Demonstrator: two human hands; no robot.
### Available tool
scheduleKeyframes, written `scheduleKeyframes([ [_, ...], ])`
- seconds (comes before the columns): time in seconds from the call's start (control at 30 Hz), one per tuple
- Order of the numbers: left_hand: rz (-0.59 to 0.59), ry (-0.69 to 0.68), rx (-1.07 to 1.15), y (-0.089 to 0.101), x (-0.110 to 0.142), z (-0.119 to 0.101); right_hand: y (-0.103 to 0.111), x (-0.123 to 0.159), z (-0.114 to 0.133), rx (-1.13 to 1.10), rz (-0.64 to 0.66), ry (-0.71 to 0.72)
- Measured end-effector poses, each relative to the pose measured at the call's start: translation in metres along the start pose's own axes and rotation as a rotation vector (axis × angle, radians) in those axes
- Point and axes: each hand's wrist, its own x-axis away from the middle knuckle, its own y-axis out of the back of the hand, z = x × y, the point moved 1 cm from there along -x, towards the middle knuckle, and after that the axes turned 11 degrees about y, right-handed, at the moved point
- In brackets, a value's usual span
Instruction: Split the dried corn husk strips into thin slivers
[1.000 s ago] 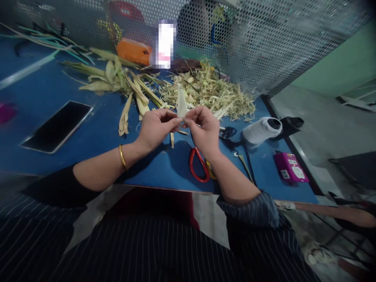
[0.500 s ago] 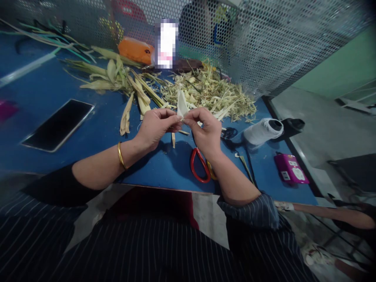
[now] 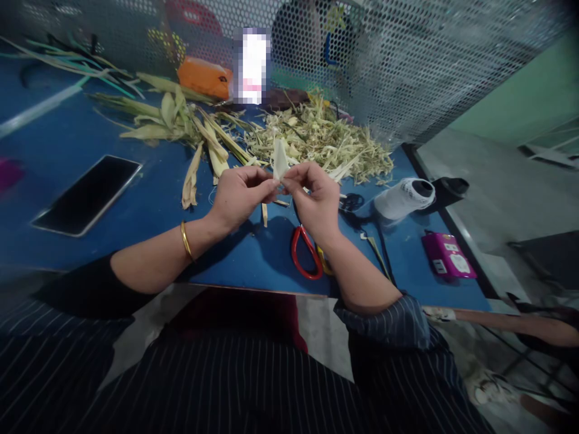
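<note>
Between my two hands a small pale piece of corn husk point(image 3: 280, 158) stands up to a point. The fingertips of my left hand point(image 3: 246, 196) pinch its lower end from one side. My right hand point(image 3: 315, 196) pinches the same end from the other side, thumb against the fingers. The fingertips of both hands nearly meet and hide the bottom of the piece. Below my right hand lie scissors with red handles point(image 3: 296, 256), their blades partly hidden by the hand. Behind the hands is a heap of shredded husk point(image 3: 335, 138).
Whole dried husks point(image 3: 167, 114) lie at the back left, near an orange packet point(image 3: 205, 78). A phone point(image 3: 88, 196) rests on the blue table point(image 3: 244, 262). To the right are a white thread cone point(image 3: 398, 202) and a purple packet point(image 3: 449, 255). A perforated metal panel point(image 3: 384, 72) closes the back.
Both hands keep their pinch on the husk piece, with only slight finger movement. The view has shifted a little; nothing on the table has visibly moved.
</note>
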Motion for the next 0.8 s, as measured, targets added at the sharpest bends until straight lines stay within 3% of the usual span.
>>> scheduleKeyframes([
  [0.43, -0.001, 0.129, 0.143, -0.0006, 0.0007, -0.0039, 0.0005, 0.0000, 0.0013, 0.067, 0.006, 0.053],
  [0.8, 0.002, -0.030, 0.025, -0.0014, 0.0008, -0.0012, 0.0005, 0.0005, 0.0028, -0.007, -0.014, 0.003],
])
